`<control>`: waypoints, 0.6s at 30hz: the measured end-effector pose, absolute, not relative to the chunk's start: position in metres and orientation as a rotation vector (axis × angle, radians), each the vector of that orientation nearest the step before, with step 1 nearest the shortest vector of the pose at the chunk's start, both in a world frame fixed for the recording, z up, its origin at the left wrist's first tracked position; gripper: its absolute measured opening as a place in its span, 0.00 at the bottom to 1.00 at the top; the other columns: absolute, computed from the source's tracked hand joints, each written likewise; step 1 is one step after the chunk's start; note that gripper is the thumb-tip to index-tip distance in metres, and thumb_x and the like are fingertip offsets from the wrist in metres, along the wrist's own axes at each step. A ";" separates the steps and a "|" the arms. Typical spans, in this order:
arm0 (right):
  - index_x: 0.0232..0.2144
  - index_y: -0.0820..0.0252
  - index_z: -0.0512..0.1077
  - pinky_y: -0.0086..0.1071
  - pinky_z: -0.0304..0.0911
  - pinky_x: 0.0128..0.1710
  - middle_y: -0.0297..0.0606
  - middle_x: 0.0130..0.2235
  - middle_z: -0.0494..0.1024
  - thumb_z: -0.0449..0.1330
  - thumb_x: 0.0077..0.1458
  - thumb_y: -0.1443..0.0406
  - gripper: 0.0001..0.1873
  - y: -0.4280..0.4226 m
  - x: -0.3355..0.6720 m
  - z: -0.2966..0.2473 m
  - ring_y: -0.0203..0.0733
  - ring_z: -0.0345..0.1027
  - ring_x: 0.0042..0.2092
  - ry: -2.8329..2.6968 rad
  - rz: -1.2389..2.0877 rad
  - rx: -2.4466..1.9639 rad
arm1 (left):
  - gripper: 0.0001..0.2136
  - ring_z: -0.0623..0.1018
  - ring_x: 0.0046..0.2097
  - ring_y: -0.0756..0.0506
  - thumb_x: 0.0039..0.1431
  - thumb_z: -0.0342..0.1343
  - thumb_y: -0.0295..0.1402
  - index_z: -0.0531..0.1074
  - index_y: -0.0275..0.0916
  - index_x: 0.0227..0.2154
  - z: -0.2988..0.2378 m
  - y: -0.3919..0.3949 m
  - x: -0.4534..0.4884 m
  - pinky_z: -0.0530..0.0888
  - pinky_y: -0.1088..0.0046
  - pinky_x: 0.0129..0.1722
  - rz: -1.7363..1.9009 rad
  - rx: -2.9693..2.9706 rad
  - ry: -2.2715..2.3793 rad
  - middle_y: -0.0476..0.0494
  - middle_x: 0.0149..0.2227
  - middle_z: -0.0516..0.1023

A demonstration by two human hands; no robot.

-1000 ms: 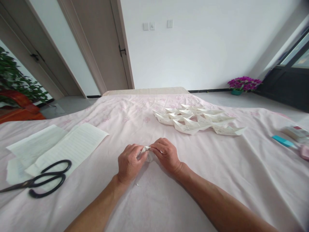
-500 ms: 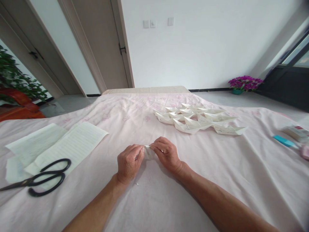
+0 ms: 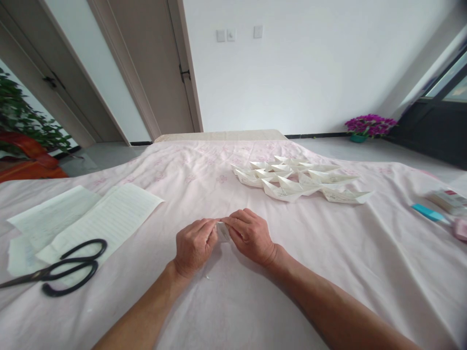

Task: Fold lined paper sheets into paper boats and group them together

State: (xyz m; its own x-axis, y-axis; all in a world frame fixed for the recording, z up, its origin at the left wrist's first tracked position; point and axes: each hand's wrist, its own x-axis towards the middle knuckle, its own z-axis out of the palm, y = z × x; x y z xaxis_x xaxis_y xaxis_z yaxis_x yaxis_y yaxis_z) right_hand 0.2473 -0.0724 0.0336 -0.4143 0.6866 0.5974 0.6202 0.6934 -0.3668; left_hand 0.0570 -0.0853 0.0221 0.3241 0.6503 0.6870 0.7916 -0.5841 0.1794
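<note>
Between my hands is a small folded piece of paper (image 3: 223,233), mostly hidden by the fingers. My left hand (image 3: 195,244) pinches its left side, fingers curled. From the other side my right hand (image 3: 252,236) grips it near the top edge, thumb and fingers closed. The fingertips of both hands almost meet there. Beyond my right hand, several folded paper boats (image 3: 292,182) sit in a cluster with pointed ends up, some bearing handwriting.
Black-handled scissors (image 3: 73,265) lie at the left, partly over loose lined sheets (image 3: 109,216). A blue item (image 3: 427,212), a small box (image 3: 447,200) and a pink object (image 3: 460,228) lie at the right edge. A pink flowered cloth (image 3: 310,301) covers the surface.
My right hand's fingers have shifted slightly left along the top of the folded paper, covering more of it. The left hand stays nearly in place.
</note>
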 end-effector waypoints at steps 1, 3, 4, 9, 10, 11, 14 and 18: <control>0.44 0.55 0.78 0.32 0.62 0.38 0.39 0.36 0.79 0.54 0.62 0.68 0.14 -0.072 0.247 0.033 0.40 0.68 0.37 -2.143 0.125 -0.981 | 0.11 0.80 0.38 0.46 0.62 0.49 0.24 0.76 0.37 0.41 0.023 -0.085 0.057 0.73 0.71 0.41 -1.100 -2.401 -1.320 0.42 0.37 0.82; 0.44 0.55 0.78 0.31 0.63 0.39 0.39 0.35 0.79 0.54 0.61 0.69 0.14 -0.072 0.247 0.031 0.40 0.69 0.37 -2.121 0.147 -0.952 | 0.12 0.80 0.38 0.46 0.61 0.49 0.24 0.76 0.37 0.42 0.023 -0.085 0.056 0.73 0.71 0.41 -1.092 -2.413 -1.312 0.43 0.38 0.82; 0.43 0.55 0.78 0.30 0.63 0.38 0.38 0.35 0.79 0.54 0.60 0.70 0.14 -0.071 0.246 0.030 0.39 0.70 0.37 -2.104 0.154 -0.939 | 0.12 0.80 0.38 0.46 0.61 0.50 0.24 0.76 0.37 0.42 0.023 -0.085 0.056 0.73 0.71 0.41 -1.091 -2.417 -1.306 0.43 0.38 0.83; 0.39 0.55 0.79 0.28 0.65 0.36 0.36 0.33 0.79 0.58 0.53 0.73 0.14 -0.070 0.245 0.027 0.37 0.71 0.34 -2.006 0.183 -0.882 | 0.12 0.81 0.37 0.46 0.59 0.51 0.23 0.77 0.37 0.42 0.025 -0.085 0.056 0.74 0.71 0.41 -1.125 -2.382 -1.227 0.45 0.38 0.83; 0.38 0.55 0.80 0.28 0.65 0.36 0.36 0.33 0.79 0.58 0.52 0.73 0.14 -0.070 0.245 0.027 0.37 0.71 0.34 -1.987 0.195 -0.882 | 0.12 0.81 0.37 0.46 0.59 0.51 0.23 0.77 0.37 0.42 0.026 -0.085 0.056 0.74 0.71 0.41 -1.132 -2.370 -1.213 0.45 0.38 0.83; 0.37 0.55 0.80 0.28 0.65 0.36 0.36 0.33 0.79 0.59 0.51 0.74 0.14 -0.069 0.246 0.027 0.37 0.71 0.33 -1.962 0.209 -0.887 | 0.12 0.81 0.37 0.46 0.59 0.52 0.23 0.77 0.37 0.42 0.026 -0.084 0.055 0.74 0.71 0.41 -1.137 -2.362 -1.204 0.46 0.38 0.83; 0.36 0.56 0.80 0.27 0.65 0.34 0.36 0.33 0.79 0.58 0.50 0.73 0.14 -0.065 0.250 0.027 0.36 0.71 0.32 -1.872 0.281 -0.941 | 0.13 0.81 0.37 0.47 0.59 0.51 0.23 0.77 0.38 0.42 0.027 -0.083 0.052 0.73 0.72 0.40 -1.170 -2.341 -1.234 0.47 0.38 0.83; 0.37 0.56 0.80 0.26 0.63 0.30 0.36 0.33 0.77 0.56 0.53 0.72 0.14 -0.059 0.255 0.024 0.33 0.69 0.29 -1.790 0.400 -0.997 | 0.12 0.81 0.39 0.47 0.62 0.49 0.26 0.77 0.40 0.41 0.023 -0.079 0.048 0.72 0.73 0.42 -1.267 -2.360 -1.406 0.47 0.38 0.83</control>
